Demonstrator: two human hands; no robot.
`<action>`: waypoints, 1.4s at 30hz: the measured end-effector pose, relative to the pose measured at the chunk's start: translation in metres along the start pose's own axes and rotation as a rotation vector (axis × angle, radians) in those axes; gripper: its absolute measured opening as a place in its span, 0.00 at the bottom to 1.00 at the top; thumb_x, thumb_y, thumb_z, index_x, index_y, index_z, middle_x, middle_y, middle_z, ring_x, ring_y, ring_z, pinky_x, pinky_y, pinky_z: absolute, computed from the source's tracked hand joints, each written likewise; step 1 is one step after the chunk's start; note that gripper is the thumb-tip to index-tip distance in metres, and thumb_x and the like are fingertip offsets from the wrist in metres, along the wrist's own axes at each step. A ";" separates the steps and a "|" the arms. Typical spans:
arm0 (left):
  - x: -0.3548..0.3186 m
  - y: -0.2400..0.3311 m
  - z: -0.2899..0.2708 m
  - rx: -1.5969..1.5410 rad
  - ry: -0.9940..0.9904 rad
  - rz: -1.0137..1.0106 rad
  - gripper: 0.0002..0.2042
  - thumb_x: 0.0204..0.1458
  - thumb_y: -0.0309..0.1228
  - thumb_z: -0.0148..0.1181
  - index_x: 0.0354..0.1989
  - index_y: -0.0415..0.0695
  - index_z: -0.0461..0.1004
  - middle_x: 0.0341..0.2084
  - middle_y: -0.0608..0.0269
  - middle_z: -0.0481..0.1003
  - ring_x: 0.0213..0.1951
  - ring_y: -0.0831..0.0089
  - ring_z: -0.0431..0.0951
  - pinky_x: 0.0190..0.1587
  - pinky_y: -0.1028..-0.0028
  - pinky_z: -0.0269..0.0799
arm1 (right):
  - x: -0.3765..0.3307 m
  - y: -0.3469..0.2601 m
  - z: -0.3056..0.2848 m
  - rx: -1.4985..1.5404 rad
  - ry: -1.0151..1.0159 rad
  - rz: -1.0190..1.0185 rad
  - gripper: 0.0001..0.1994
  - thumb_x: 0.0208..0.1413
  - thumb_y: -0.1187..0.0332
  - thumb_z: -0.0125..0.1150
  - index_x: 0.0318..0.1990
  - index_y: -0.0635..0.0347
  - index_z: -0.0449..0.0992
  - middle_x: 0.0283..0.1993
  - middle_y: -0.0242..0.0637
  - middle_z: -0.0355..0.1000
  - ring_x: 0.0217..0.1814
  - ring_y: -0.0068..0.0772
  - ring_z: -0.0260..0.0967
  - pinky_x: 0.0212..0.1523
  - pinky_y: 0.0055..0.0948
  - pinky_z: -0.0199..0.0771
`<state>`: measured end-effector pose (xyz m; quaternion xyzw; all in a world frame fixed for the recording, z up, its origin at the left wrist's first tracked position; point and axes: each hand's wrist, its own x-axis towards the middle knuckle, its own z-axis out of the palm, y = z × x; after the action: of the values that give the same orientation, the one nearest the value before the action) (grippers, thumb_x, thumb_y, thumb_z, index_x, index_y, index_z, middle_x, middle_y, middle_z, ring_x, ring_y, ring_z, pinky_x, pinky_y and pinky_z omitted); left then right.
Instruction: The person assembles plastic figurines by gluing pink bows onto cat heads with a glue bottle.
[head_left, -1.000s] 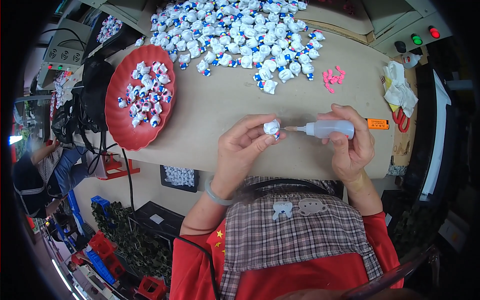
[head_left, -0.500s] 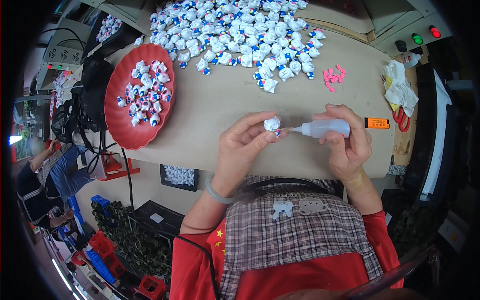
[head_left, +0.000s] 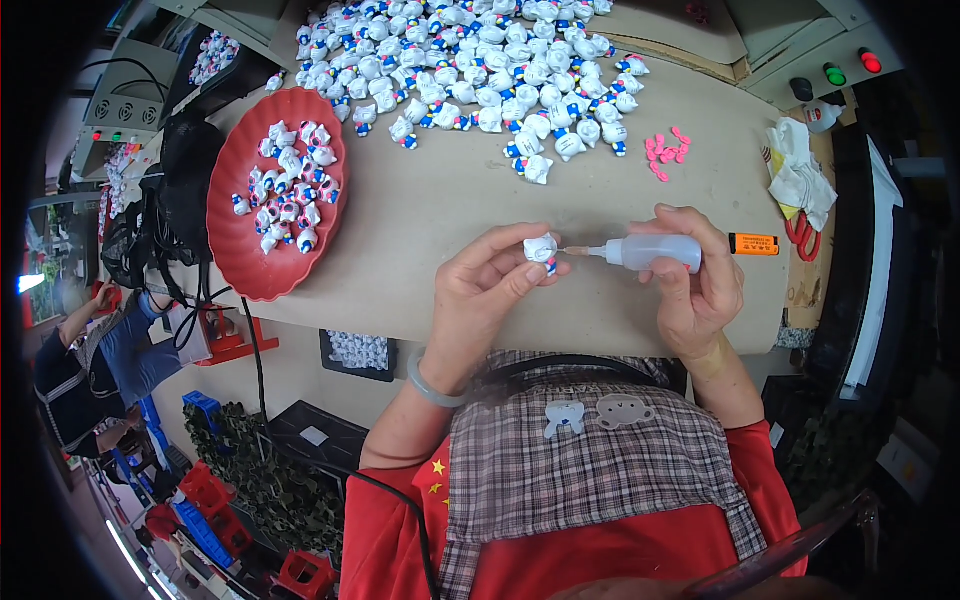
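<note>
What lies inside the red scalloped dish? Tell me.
Small white figurines with blue and pink parts lie heaped in the red scalloped dish. They cover the dish's bottom directly beneath them, so that cannot be seen.

Held figurine (head_left: 540,247) was white, blue and pink; bottle (head_left: 640,252), whitish; plate (head_left: 240,255), red; small pieces (head_left: 668,154), pink; apron (head_left: 590,475), brown-grey plaid.

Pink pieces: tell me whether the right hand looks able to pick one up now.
Probably not: the right hand holds the bottle and would likely need to put it down first. The pink pieces lie uncovered on the table.
</note>
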<state>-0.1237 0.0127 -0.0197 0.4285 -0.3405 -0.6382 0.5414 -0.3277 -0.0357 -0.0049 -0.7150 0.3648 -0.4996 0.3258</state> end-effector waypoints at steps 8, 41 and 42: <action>0.001 -0.001 0.000 -0.007 0.005 0.027 0.16 0.55 0.22 0.55 0.52 0.32 0.67 0.44 0.51 0.74 0.45 0.61 0.77 0.48 0.71 0.74 | 0.001 -0.001 0.001 0.027 -0.042 0.015 0.19 0.56 0.64 0.59 0.48 0.70 0.68 0.40 0.47 0.73 0.38 0.39 0.78 0.33 0.25 0.77; 0.005 -0.001 -0.001 -0.128 -0.040 -0.072 0.16 0.55 0.22 0.54 0.52 0.34 0.67 0.46 0.46 0.73 0.42 0.66 0.78 0.45 0.74 0.74 | -0.002 0.011 0.000 0.097 0.067 0.016 0.19 0.60 0.62 0.55 0.51 0.69 0.68 0.35 0.43 0.76 0.23 0.17 0.67 0.23 0.14 0.67; 0.005 0.000 -0.001 -0.128 -0.040 -0.072 0.16 0.55 0.22 0.54 0.52 0.34 0.67 0.46 0.46 0.73 0.42 0.66 0.78 0.45 0.74 0.74 | -0.002 0.011 0.000 0.097 0.067 0.016 0.19 0.60 0.62 0.55 0.51 0.69 0.68 0.35 0.43 0.76 0.23 0.17 0.67 0.23 0.14 0.67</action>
<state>-0.1228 0.0080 -0.0215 0.3922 -0.2939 -0.6862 0.5374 -0.3299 -0.0401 -0.0150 -0.6783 0.3567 -0.5376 0.3517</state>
